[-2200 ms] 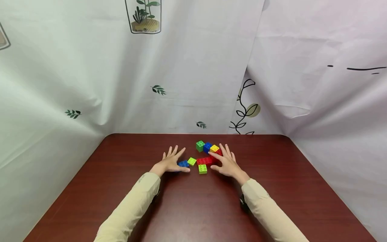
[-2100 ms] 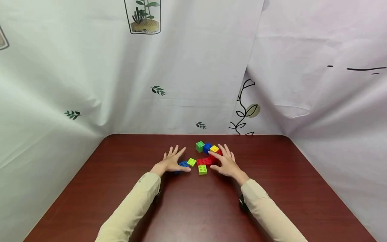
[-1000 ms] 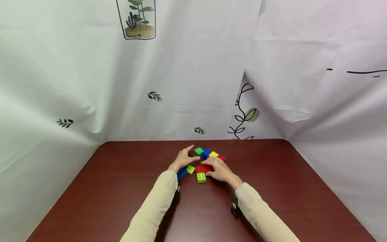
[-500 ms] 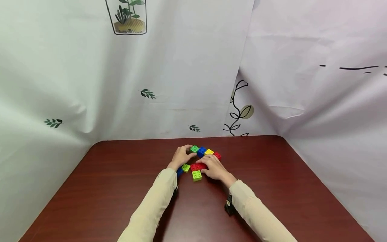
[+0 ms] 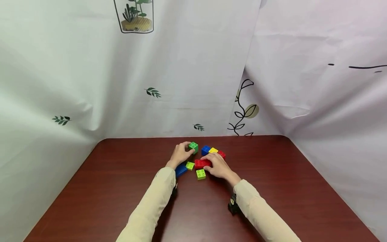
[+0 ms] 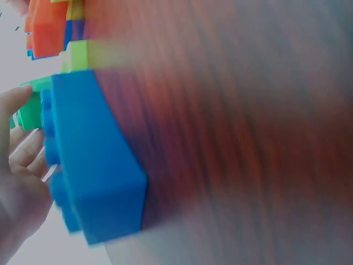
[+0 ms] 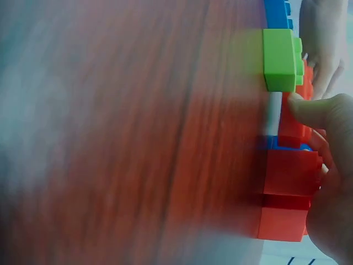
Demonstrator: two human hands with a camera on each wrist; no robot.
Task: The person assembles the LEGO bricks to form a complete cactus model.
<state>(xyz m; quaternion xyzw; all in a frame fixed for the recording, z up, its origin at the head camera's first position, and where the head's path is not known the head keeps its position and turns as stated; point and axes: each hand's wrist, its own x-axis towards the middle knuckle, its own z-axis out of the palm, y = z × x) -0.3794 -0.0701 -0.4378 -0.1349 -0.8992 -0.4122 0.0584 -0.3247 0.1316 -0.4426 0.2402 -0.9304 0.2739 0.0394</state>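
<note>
Behind the left hand (image 5: 179,155), a creased cream long sleeve (image 5: 147,209), with a black wrist device (image 5: 174,192) below its cuff; behind the right hand (image 5: 219,166), a matching sleeve (image 5: 263,213) and black wrist unit (image 5: 233,206) bearing a pale spot.

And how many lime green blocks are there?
2: one lime block beside the long blue block, another lime block in front of the red block the right hand grips. Others may be hidden.

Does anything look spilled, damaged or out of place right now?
Nothing stands out: no spill or damage is visible. The left hand pinches the green brick, the right hand holds a red brick, and the long blue brick sits at an angle, studs up, but looks intact.
</note>
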